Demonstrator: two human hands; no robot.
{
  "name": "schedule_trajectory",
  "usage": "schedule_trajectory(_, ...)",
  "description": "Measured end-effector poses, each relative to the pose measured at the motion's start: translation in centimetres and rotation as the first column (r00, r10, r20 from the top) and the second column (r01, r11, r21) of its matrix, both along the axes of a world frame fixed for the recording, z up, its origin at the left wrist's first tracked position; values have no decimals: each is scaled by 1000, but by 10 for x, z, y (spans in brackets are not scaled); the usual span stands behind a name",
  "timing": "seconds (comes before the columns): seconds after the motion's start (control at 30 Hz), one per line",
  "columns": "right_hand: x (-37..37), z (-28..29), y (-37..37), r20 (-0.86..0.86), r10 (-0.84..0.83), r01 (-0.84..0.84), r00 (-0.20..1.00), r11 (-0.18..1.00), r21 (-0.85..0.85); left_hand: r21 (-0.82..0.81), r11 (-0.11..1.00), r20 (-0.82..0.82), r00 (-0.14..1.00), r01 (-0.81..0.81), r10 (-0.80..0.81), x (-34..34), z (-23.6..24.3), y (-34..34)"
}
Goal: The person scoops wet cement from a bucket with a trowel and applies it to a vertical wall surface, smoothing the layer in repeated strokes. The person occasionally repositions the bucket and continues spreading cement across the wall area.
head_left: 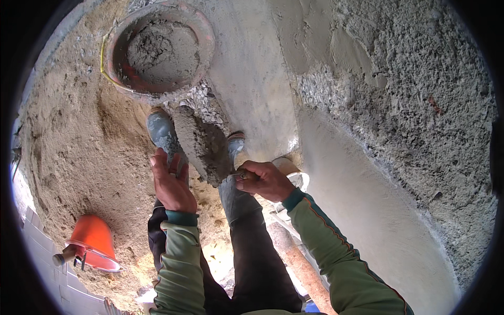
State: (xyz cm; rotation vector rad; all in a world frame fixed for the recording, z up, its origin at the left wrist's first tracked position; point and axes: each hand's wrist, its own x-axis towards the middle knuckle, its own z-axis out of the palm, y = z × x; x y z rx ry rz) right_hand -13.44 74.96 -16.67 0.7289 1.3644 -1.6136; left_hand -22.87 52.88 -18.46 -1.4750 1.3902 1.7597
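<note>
My right hand (265, 181) is closed around the handle of a trowel (205, 144). Grey wet mortar covers the trowel's blade, which points forward and left, above my boots. My left hand (173, 184) is beside the blade with its fingers apart, and it holds nothing that I can see. Ahead of the blade stands a round reddish tub (205, 39) with grey mortar (163, 50) in it and a yellow handle at its left side.
Rough grey surface (415, 105) and smooth mortar (367, 205) extend along the right. An orange container (94, 236) sits tilted on the sandy ground (68, 157) at lower left, with a wooden-handled tool (64, 257). A pale bucket (287, 167) is partly hidden behind my right hand.
</note>
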Motion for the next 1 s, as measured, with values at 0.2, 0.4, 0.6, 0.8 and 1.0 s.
schedule_trajectory(0.2, 45, -38, 189, 332, -283, 187, 900, 938, 292, 92, 991, -54, 994, 96, -91, 23, -7, 19)
schedule_trajectory(0.4, 119, 60, 213, -172, -445, 463, 879, 707, 534, 94, 994, 12, 998, 57, -58, 43, -8, 18)
schedule_trajectory(0.6, 195, -5, 200, -149, -310, 303, 939, 538, 786, 114, 991, -12, 997, 71, -70, 43, -11, 35)
schedule_trajectory(0.8, 132, -124, 176, -113, -369, 323, 922, 577, 750, 121, 989, 2, 997, 82, -83, 52, -9, 30)
schedule_trajectory(1.0, 80, -216, 226, -22, -384, 232, 923, 510, 828, 136, 981, 7, 990, 140, -143, 65, -16, 28)
